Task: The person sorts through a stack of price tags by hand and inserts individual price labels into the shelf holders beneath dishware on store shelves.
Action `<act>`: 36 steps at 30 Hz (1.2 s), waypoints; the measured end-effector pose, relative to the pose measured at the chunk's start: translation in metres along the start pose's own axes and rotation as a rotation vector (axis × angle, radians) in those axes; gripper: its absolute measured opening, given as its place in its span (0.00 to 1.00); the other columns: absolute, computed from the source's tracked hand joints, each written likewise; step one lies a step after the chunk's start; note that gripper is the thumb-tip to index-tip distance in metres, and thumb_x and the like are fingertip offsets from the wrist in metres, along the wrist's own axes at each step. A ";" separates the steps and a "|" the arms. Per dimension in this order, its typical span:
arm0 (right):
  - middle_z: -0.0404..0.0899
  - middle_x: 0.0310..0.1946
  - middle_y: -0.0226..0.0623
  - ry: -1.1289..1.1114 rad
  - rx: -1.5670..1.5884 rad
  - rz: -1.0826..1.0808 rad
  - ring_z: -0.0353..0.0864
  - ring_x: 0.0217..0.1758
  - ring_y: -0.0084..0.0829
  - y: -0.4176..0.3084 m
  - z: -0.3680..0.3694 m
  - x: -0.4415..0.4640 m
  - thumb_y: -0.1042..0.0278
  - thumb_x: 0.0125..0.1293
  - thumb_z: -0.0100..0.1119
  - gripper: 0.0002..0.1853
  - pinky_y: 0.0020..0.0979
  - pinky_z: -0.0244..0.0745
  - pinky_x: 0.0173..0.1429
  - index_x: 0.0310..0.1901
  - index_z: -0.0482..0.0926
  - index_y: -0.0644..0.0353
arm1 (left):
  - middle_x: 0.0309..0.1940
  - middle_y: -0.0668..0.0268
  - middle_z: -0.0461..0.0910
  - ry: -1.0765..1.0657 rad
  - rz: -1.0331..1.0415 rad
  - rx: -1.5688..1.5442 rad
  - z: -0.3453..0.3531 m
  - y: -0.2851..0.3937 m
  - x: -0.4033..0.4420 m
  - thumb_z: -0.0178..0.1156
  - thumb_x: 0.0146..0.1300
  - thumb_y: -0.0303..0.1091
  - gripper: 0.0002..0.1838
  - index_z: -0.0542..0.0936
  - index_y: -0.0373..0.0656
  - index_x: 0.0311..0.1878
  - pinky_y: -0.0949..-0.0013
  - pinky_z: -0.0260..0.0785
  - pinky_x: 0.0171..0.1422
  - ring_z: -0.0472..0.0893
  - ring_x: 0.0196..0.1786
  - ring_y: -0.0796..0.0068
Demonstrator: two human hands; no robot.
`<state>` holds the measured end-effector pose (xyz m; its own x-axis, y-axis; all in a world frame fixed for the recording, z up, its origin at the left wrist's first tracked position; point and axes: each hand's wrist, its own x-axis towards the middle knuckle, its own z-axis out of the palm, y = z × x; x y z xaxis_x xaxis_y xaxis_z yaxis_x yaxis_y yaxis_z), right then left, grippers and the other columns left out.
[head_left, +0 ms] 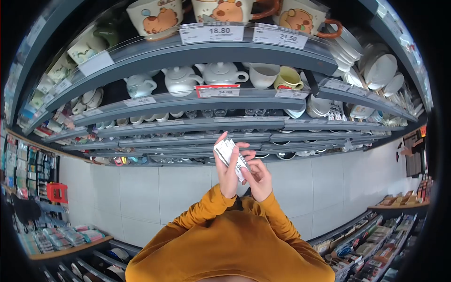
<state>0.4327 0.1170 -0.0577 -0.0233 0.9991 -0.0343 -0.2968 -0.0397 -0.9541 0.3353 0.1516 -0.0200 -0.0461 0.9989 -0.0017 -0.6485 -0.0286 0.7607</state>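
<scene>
A stack of white price labels (227,149) with black print is held in front of my chest. My left hand (228,171) is wrapped round the stack from the left, its fingers curled over the labels. On the right side, my right hand (259,178) pinches the lower right part of the same stack with thumb and fingers. The labels are slightly fanned and tilted. Beyond my hands, shelf edges carry similar tags, such as one reading 18.80 (212,33) under the bear mugs (221,11).
Shelves ahead hold white teapots (180,81), a yellow mug (287,78) and stacked plates (379,70). A red basket (57,192) stands at the left. Tiled floor (183,188) lies below. More goods shelves (371,244) are behind me on both sides.
</scene>
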 end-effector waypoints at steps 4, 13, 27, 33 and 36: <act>0.78 0.32 0.31 -0.061 0.008 0.112 0.72 0.27 0.15 0.011 -0.001 -0.006 0.77 0.66 0.57 0.10 0.19 0.68 0.32 0.46 0.68 0.63 | 0.46 0.55 0.72 0.056 -0.013 0.001 -0.011 -0.006 0.001 0.46 0.73 0.33 0.18 0.58 0.48 0.63 0.66 0.76 0.45 0.79 0.40 0.69; 0.77 0.31 0.28 -0.177 0.027 0.196 0.70 0.24 0.12 0.022 0.000 -0.007 0.72 0.68 0.57 0.07 0.18 0.67 0.29 0.43 0.72 0.62 | 0.45 0.54 0.73 0.111 0.042 0.000 -0.023 0.003 -0.006 0.40 0.75 0.39 0.20 0.58 0.45 0.66 0.70 0.76 0.42 0.79 0.38 0.71; 0.75 0.17 0.28 0.105 -0.735 -0.598 0.73 0.19 0.16 -0.167 -0.034 0.063 0.69 0.66 0.58 0.10 0.21 0.67 0.26 0.46 0.77 0.63 | 0.34 0.63 0.76 -0.014 -0.166 -0.024 -0.023 -0.016 -0.027 0.39 0.75 0.46 0.25 0.63 0.36 0.65 0.74 0.70 0.33 0.75 0.29 0.77; 0.75 0.12 0.32 0.135 -1.070 -0.814 0.71 0.12 0.25 -0.253 -0.021 0.141 0.62 0.66 0.57 0.15 0.27 0.65 0.23 0.53 0.76 0.54 | 0.28 0.65 0.74 -0.033 -0.225 0.027 -0.016 -0.013 -0.043 0.39 0.75 0.45 0.23 0.67 0.34 0.60 0.75 0.66 0.28 0.72 0.23 0.79; 0.75 0.12 0.30 0.123 -1.158 -0.759 0.70 0.11 0.24 -0.258 -0.021 0.159 0.61 0.66 0.58 0.13 0.25 0.66 0.22 0.48 0.78 0.56 | 0.27 0.65 0.74 -0.025 -0.224 0.055 -0.018 -0.009 -0.049 0.39 0.75 0.45 0.23 0.68 0.34 0.59 0.75 0.66 0.28 0.72 0.24 0.79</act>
<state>0.5256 0.2862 0.1766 -0.1137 0.7686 0.6295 0.7539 0.4794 -0.4493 0.3298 0.1020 -0.0388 0.1133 0.9807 -0.1593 -0.5979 0.1954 0.7774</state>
